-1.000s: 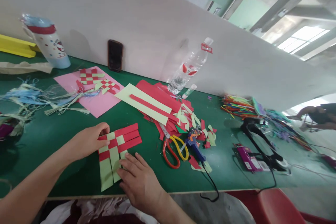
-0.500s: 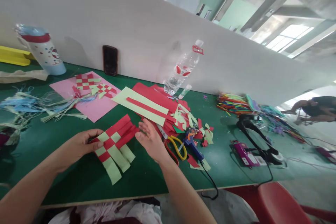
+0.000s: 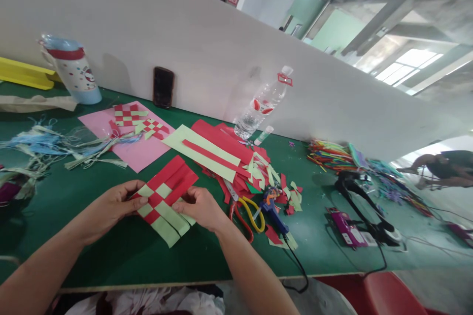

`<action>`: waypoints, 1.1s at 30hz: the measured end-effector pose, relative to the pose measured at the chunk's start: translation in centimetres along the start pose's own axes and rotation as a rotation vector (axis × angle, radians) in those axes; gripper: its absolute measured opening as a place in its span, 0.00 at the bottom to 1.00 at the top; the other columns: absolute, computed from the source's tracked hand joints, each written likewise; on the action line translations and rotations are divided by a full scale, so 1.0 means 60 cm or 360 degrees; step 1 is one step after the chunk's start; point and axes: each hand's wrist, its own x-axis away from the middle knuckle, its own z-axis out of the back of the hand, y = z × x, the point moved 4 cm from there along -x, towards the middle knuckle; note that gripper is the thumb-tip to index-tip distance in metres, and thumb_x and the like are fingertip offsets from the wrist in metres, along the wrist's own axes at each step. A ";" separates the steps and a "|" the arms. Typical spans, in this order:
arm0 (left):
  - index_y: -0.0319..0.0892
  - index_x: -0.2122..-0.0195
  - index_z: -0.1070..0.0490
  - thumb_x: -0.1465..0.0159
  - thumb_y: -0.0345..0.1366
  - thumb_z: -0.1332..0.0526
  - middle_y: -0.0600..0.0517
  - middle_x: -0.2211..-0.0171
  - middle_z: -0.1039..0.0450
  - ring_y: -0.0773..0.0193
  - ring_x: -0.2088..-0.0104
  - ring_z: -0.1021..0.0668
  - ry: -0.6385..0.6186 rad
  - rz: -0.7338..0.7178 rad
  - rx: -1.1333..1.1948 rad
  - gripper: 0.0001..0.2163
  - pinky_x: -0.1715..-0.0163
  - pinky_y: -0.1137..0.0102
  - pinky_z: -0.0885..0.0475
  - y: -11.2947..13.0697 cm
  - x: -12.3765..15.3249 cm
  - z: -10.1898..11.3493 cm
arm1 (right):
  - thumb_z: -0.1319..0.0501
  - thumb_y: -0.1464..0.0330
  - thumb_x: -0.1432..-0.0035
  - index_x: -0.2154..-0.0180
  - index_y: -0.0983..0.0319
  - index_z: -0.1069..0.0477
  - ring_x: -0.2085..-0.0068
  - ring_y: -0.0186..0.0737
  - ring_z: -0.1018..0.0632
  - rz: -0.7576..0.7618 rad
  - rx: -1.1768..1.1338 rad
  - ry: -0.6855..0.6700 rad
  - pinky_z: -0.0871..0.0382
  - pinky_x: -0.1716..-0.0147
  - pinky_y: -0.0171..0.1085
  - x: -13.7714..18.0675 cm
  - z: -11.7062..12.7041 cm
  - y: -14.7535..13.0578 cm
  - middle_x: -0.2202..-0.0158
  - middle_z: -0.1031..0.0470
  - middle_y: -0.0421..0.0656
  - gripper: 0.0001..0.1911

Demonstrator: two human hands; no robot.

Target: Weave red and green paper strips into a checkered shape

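A woven paper piece of red and pale green strips (image 3: 161,191) is held above the green table, checkered at its left and with loose strips toward the right. My left hand (image 3: 123,200) pinches its left corner, thumb on top. My right hand (image 3: 199,206) is closed on the right side, thumb over the pale green strips and fingers partly hidden beneath. Just right of my right hand lie scissors with red and yellow handles (image 3: 251,215). Beyond the woven piece sits a pale green sheet (image 3: 207,150) with a red strip (image 3: 214,157) on it.
A pink sheet (image 3: 142,155) bears two small woven pieces. Paper scraps (image 3: 264,170), a blue glue gun (image 3: 273,211), a glue stick (image 3: 263,135) and a water bottle (image 3: 260,108) stand or lie rightward. A phone (image 3: 163,87) and a flask (image 3: 76,74) stand near the wall.
My right hand has moved from the red strip ends down onto the pale green strips and closed on them. Those strips, fanned apart before, now lie closer together. My left hand keeps its hold.
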 end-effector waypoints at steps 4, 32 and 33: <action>0.48 0.48 0.22 0.44 0.50 0.25 0.50 0.52 0.16 0.49 0.53 0.17 -0.0249 0.0106 -0.0053 0.24 0.50 0.58 0.22 0.015 0.002 -0.009 | 0.27 0.60 0.49 0.66 0.61 0.19 0.65 0.41 0.23 -0.0019 0.0109 -0.0033 0.31 0.64 0.36 -0.002 -0.002 -0.003 0.69 0.20 0.37 0.13; 0.46 0.60 0.17 0.50 0.48 0.22 0.51 0.66 0.14 0.55 0.67 0.15 -0.0114 0.0200 0.0053 0.19 0.64 0.64 0.21 0.024 -0.048 -0.033 | 0.26 0.53 0.48 0.59 0.60 0.21 0.59 0.46 0.20 0.0031 0.0081 0.0024 0.26 0.56 0.41 -0.007 -0.008 -0.009 0.61 0.17 0.41 0.20; 0.46 0.60 0.17 0.50 0.48 0.22 0.51 0.66 0.14 0.55 0.67 0.14 -0.0122 0.0204 0.0049 0.19 0.64 0.64 0.21 0.025 -0.047 -0.034 | 0.25 0.53 0.49 0.58 0.60 0.21 0.58 0.47 0.20 0.0043 0.0065 0.0057 0.26 0.55 0.41 -0.009 -0.005 -0.011 0.60 0.18 0.42 0.23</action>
